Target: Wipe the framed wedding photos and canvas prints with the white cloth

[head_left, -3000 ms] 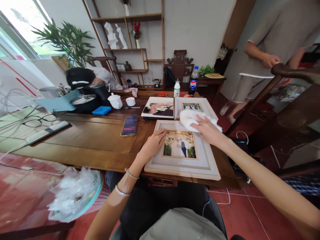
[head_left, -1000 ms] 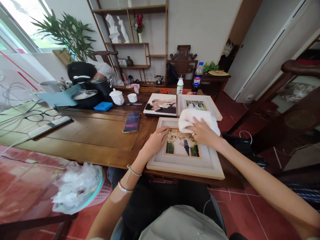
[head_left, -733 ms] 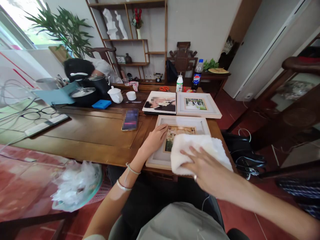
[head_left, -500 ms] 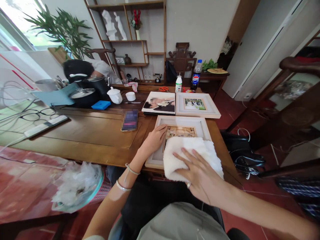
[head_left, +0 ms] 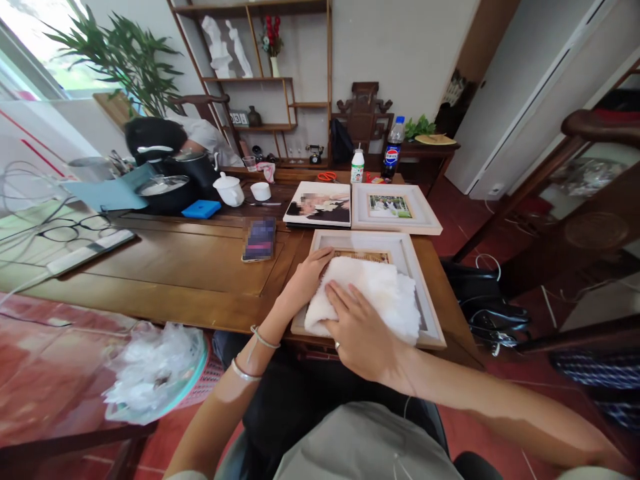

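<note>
The left hand [head_left: 309, 277] lies along the picture frame's [head_left: 426, 303] left side, whether pinching I cannot tell; the right hand [head_left: 364, 335] presses, fingers spread, on the white cloth [head_left: 387, 290], likely soft and light; the frame, flat on the table [head_left: 210, 287], seems stiff, perhaps fragile-faced, best held by its rim.

1. Thick and fuzzy, a white cloth [head_left: 377, 297] lies folded before me, creased and rumpled, one layer overhanging another on the right, draped over the middle and near part of a framed picture.
2. The picture frame [head_left: 426, 300], pale wood around a recessed whitish border, lies flat and face-up at my edge of the wooden table [head_left: 215, 267].
3. Of its photo [head_left: 365, 255], I see only the golden-brown top strip above the cloth.
</note>
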`<action>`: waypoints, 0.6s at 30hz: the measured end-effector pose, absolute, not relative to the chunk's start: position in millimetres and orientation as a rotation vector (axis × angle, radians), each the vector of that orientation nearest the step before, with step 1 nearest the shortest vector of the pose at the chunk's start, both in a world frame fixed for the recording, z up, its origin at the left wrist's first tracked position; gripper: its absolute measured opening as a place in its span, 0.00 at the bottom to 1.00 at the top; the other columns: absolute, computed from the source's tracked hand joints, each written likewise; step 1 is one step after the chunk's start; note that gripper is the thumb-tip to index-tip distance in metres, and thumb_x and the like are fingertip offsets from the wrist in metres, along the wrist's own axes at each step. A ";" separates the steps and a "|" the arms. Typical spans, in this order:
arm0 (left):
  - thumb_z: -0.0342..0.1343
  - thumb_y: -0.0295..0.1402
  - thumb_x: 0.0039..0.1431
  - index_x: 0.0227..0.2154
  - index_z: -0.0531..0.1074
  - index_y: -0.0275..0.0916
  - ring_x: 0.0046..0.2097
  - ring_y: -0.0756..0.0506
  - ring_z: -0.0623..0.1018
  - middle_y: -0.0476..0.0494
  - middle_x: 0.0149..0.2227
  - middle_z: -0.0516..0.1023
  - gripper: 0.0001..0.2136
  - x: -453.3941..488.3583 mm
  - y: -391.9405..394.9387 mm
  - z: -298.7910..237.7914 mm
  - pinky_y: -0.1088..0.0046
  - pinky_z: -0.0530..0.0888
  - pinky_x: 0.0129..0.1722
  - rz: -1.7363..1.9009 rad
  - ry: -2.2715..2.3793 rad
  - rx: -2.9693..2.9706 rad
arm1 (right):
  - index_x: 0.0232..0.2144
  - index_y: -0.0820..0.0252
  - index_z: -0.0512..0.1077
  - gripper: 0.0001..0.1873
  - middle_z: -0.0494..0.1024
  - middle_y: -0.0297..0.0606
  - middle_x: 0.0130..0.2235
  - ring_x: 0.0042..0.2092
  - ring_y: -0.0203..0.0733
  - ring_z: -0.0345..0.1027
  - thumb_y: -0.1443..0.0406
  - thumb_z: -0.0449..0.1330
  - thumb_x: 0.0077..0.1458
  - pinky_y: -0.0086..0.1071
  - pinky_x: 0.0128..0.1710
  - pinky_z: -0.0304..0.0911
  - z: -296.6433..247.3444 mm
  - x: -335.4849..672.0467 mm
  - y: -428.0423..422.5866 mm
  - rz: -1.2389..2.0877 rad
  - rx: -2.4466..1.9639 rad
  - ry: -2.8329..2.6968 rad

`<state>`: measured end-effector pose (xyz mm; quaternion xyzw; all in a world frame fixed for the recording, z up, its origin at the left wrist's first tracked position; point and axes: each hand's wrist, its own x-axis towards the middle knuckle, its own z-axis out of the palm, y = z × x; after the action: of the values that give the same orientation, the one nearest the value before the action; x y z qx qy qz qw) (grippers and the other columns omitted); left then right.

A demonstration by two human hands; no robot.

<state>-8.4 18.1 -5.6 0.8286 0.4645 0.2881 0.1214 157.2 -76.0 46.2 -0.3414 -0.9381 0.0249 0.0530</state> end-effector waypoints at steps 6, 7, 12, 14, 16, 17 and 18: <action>0.42 0.28 0.64 0.54 0.66 0.37 0.59 0.42 0.67 0.38 0.58 0.67 0.18 -6.9 21.8 -10.2 0.59 0.66 0.58 0.878 1.349 2.452 | 0.43 0.63 0.75 0.19 0.55 0.50 0.64 0.65 0.57 0.40 0.71 0.54 0.49 0.55 0.61 0.42 53.4 185.9 -87.8 0.086 -1.138 -2.925; 0.43 0.29 0.64 0.54 0.66 0.37 0.59 0.43 0.67 0.38 0.58 0.67 0.18 -6.8 22.6 -11.2 0.59 0.66 0.58 0.884 1.343 2.459 | 0.43 0.63 0.75 0.19 0.55 0.50 0.64 0.65 0.57 0.40 0.72 0.53 0.48 0.55 0.61 0.42 55.0 197.7 -89.7 0.080 -1.152 -2.915; 0.42 0.30 0.64 0.54 0.66 0.37 0.60 0.42 0.66 0.38 0.58 0.67 0.18 -7.7 23.5 -12.4 0.59 0.65 0.59 0.876 1.355 2.461 | 0.39 0.62 0.76 0.24 0.59 0.47 0.62 0.64 0.54 0.46 0.77 0.49 0.41 0.56 0.61 0.44 59.7 252.9 -100.2 -0.046 -1.306 -2.816; 0.42 0.30 0.64 0.55 0.66 0.37 0.60 0.42 0.66 0.38 0.58 0.67 0.18 -7.8 23.1 -11.8 0.60 0.65 0.58 0.856 1.364 2.463 | 0.35 0.60 0.77 0.22 0.60 0.43 0.62 0.64 0.52 0.47 0.76 0.50 0.41 0.54 0.61 0.45 60.8 268.3 -97.6 -0.055 -1.311 -2.818; 0.42 0.30 0.64 0.55 0.65 0.36 0.60 0.42 0.65 0.38 0.58 0.66 0.18 -7.9 22.9 -11.5 0.60 0.66 0.58 0.841 1.367 2.465 | 0.32 0.58 0.77 0.20 0.61 0.40 0.61 0.64 0.50 0.48 0.76 0.50 0.42 0.52 0.62 0.46 61.7 278.3 -88.3 -0.058 -1.308 -2.825; 0.42 0.30 0.64 0.55 0.65 0.36 0.60 0.42 0.65 0.38 0.58 0.66 0.18 -7.9 22.9 -11.6 0.60 0.66 0.58 0.839 1.368 2.464 | 0.32 0.58 0.76 0.19 0.62 0.39 0.61 0.64 0.50 0.48 0.75 0.50 0.43 0.52 0.62 0.46 62.0 281.1 -81.3 -0.065 -1.318 -2.820; 0.42 0.30 0.64 0.55 0.66 0.36 0.60 0.42 0.66 0.38 0.58 0.67 0.18 -7.9 23.0 -11.8 0.60 0.66 0.58 0.840 1.370 2.463 | 0.32 0.58 0.76 0.19 0.62 0.39 0.61 0.64 0.50 0.48 0.75 0.50 0.43 0.52 0.61 0.47 62.3 282.5 -72.9 -0.077 -1.340 -2.809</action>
<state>-7.9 23.0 -11.8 0.8332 0.4635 0.2843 0.1001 282.5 -72.9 62.3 -0.4303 -0.9022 -0.0247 0.0142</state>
